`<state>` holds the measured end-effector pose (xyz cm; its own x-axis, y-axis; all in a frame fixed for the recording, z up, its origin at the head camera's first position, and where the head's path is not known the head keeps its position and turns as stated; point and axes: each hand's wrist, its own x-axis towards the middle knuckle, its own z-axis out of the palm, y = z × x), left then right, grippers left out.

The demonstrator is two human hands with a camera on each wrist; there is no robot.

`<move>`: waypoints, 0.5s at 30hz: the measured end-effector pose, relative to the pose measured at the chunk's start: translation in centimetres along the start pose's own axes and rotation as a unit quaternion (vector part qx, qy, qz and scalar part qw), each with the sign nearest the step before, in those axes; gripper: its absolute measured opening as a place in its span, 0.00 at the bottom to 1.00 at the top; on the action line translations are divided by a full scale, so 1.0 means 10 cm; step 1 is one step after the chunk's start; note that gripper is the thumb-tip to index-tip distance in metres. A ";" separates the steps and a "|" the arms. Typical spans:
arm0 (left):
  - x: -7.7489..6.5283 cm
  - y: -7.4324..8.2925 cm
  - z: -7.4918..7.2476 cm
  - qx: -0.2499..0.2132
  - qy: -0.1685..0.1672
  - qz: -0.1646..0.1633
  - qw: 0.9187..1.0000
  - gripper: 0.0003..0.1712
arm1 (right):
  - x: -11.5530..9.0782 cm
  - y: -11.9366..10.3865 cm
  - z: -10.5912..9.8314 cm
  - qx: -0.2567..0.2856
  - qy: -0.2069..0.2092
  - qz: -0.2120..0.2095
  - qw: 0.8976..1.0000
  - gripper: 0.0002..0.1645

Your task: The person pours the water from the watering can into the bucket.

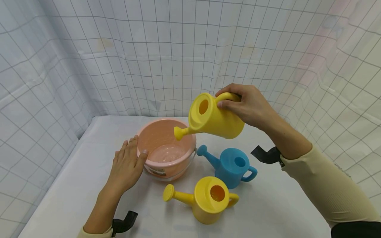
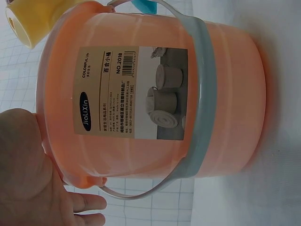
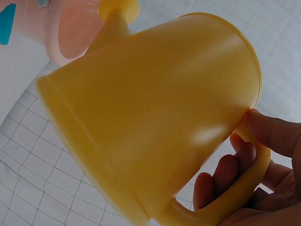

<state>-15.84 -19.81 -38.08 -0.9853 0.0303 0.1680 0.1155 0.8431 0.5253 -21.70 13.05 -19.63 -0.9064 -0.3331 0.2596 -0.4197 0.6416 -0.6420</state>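
My right hand (image 1: pixel 245 104) grips the handle of a yellow watering can (image 1: pixel 220 120), tilted with its spout over the pink bucket (image 1: pixel 169 165). In the right wrist view, fingers curl through the can's handle (image 3: pixel 249 188). My left hand (image 1: pixel 126 165) rests against the bucket's left rim, its fingers straight. A little water shows in the bottom of the bucket. The left wrist view shows a paper label (image 2: pixel 131 92) and a grey handle (image 2: pixel 200 94) on the bucket's side, with my left palm (image 2: pixel 28 174) at the rim.
A blue watering can (image 1: pixel 232 168) stands right of the bucket. Nearer me is a second yellow watering can (image 1: pixel 209 200), upright, spout pointing left. The table (image 1: pixel 268 211) has a white cover, and a checked curtain (image 1: pixel 178 49) hangs behind and at both sides.
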 end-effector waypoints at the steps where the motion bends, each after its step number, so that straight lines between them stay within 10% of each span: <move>1: 0.00 0.00 0.00 0.001 0.000 0.000 1.000 0.41 | 0.00 0.00 0.00 0.000 0.000 -0.001 1.000 0.14; 15: 0.00 0.00 0.01 0.002 0.001 0.002 1.000 0.41 | -0.01 -0.01 -0.01 -0.003 -0.003 -0.004 1.000 0.15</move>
<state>-15.87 -19.79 -38.13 -0.9848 0.0328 0.1708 0.1187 0.8447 0.5219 -21.59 13.07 -19.52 -0.9030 -0.3415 0.2608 -0.4268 0.6428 -0.6361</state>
